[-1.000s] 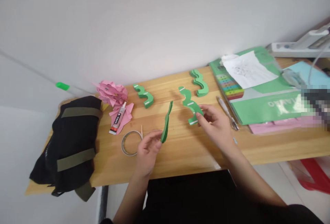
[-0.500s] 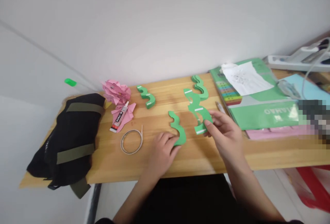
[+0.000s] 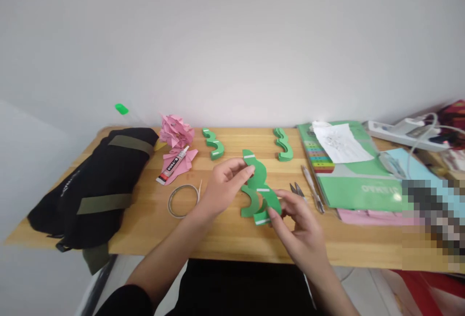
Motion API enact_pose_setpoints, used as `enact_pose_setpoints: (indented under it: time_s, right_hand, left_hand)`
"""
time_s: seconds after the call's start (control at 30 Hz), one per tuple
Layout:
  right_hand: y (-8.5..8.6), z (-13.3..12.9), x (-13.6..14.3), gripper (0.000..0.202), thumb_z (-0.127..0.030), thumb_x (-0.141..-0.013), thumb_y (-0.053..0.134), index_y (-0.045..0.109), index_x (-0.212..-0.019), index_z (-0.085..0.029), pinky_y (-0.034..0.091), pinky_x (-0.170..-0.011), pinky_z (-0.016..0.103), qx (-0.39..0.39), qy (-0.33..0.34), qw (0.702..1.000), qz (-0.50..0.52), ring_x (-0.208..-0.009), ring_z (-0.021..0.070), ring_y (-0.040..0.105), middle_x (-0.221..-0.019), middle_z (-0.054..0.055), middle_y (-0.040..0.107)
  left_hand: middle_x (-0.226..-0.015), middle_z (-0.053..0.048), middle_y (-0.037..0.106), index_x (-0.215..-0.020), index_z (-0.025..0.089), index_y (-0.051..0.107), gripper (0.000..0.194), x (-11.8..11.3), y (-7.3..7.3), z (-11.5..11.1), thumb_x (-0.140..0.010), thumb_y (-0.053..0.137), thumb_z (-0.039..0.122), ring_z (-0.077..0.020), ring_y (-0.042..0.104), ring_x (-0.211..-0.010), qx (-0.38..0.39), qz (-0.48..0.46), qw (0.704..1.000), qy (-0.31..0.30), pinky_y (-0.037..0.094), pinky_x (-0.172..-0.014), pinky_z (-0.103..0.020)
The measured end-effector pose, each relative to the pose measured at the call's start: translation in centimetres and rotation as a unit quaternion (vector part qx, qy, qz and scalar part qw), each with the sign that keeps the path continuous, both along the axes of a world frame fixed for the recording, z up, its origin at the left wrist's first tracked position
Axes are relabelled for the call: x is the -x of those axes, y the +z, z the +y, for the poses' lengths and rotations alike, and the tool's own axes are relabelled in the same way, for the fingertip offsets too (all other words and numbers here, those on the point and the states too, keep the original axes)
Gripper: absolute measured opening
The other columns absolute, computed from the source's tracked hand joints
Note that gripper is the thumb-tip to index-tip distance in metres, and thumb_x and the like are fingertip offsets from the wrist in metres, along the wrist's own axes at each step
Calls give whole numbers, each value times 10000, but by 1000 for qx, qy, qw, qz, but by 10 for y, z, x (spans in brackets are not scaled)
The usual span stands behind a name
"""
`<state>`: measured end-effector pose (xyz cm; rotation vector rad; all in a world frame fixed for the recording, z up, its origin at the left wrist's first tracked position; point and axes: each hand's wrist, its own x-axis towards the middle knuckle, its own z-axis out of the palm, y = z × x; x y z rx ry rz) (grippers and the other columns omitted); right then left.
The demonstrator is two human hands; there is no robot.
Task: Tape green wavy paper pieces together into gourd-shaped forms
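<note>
Between my two hands is a wavy green paper cutout (image 3: pixel 258 176) with short white strips across it. My left hand (image 3: pixel 227 182) pinches its upper end between thumb and fingers. The lower end is gripped by my right hand (image 3: pixel 298 224), thumb on top. Beneath it, partly covered, another green wavy piece (image 3: pixel 250 204) lies on the wooden table (image 3: pixel 218 238). A roll of double-sided tape (image 3: pixel 170 203) rests left of my left hand. Farther back lie a small green wavy stack with white strips (image 3: pixel 213 145) and another green wavy stack (image 3: pixel 284 145).
At the left lie a black bag (image 3: pixel 105 180), a pink paper flower (image 3: pixel 177 131) and a B-7000 glue tube (image 3: pixel 172 165). Scissors (image 3: pixel 298 190), a pen (image 3: pixel 312 187), a green folder (image 3: pixel 358 187) with crumpled paper (image 3: pixel 341 142), and a power strip (image 3: pixel 407 132) are at the right.
My left hand has left the piece on the table and now holds the upper end of the cutout. My right hand has brought the cutout leftward, over that piece. The view has shifted.
</note>
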<state>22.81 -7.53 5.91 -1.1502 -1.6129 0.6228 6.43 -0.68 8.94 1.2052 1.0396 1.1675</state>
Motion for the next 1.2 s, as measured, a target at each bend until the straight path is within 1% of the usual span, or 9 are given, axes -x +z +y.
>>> enact_pose_setpoints:
  time_s: [0.17, 0.3, 0.43, 0.53, 0.63, 0.73, 0.87, 1.0, 1.2]
  right_hand:
    - [9, 3, 5, 373, -101, -866, 551, 546, -1207, -255, 494, -509, 254, -129, -49, 973, -185, -506, 123, 587, -721, -8, 679]
    - [17, 4, 11, 340, -162, -888, 554, 560, -1220, -234, 497, -520, 263, -147, 0, 961, -235, -571, 147, 643, -806, 32, 730]
    - [23, 5, 9, 275, -224, -903, 557, 572, -1177, -239, 466, -477, 238, -86, 55, 979, -175, -516, 110, 573, -805, 13, 708]
    - [23, 10, 3, 219, -184, -894, 556, 587, -1098, -258, 435, -470, 234, -49, -5, 991, -128, -495, 92, 492, -730, -21, 622]
    - [22, 20, 0, 257, -220, -853, 605, 577, -1106, -255, 445, -498, 258, -24, -70, 992, -99, -582, 113, 522, -814, 6, 606]
    - [20, 31, -1, 313, -240, -831, 621, 553, -1136, -253, 451, -493, 250, 51, -35, 998, -25, -616, 112, 561, -879, 14, 633]
    - [20, 37, -2, 287, -228, -815, 633, 567, -1094, -246, 449, -503, 253, 127, 12, 989, 78, -614, 119, 582, -752, -20, 624]
    - [18, 36, -4, 263, -228, -805, 657, 593, -1060, -241, 447, -532, 262, 171, 38, 972, 158, -629, 121, 578, -724, -24, 622]
    - [9, 33, -6, 271, -217, -796, 682, 612, -1056, -253, 456, -555, 265, 192, 52, 961, 193, -621, 115, 565, -710, -28, 625]
  left_hand:
    - [-1111, -84, 683, -1071, 175, 633, 397, -4, -5, -16, -721, 724, 337, -182, 661, -910, 73, -37, 996, -19, 540, -756, -285]
    - [-1063, -68, 703, -1035, 182, 625, 309, -7, -5, -22, -745, 676, 279, -167, 661, -943, 106, -99, 989, -34, 527, -753, -242]
    - [-995, -55, 719, -998, 178, 624, 273, -5, -4, -22, -735, 651, 245, -146, 666, -870, 118, -112, 986, -28, 521, -709, -227]
    - [-968, -49, 711, -980, 172, 628, 260, -4, -6, -22, -737, 644, 264, -131, 651, -769, 109, -88, 989, -36, 526, -677, -246]
    - [-921, -39, 696, -945, 173, 624, 212, -6, -7, -24, -753, 629, 264, -151, 649, -823, 93, -50, 993, -53, 514, -682, -246]
    - [-926, -32, 685, -960, 177, 616, 210, -8, -6, -27, -766, 617, 256, -158, 646, -872, 93, -42, 991, -85, 508, -727, -254]
    - [-917, -23, 675, -956, 176, 631, 223, -8, -6, -29, -750, 620, 261, -137, 633, -810, 123, -58, 984, -113, 505, -702, -243]
    - [-885, -25, 680, -872, 150, 643, 219, -5, -9, -28, -693, 597, 267, -114, 609, -678, 192, -99, 971, -102, 515, -667, -259]
    - [-733, -5, 665, -825, 136, 637, 214, -5, -15, -26, -654, 565, 243, -116, 609, -569, 240, -124, 960, -77, 506, -609, -263]
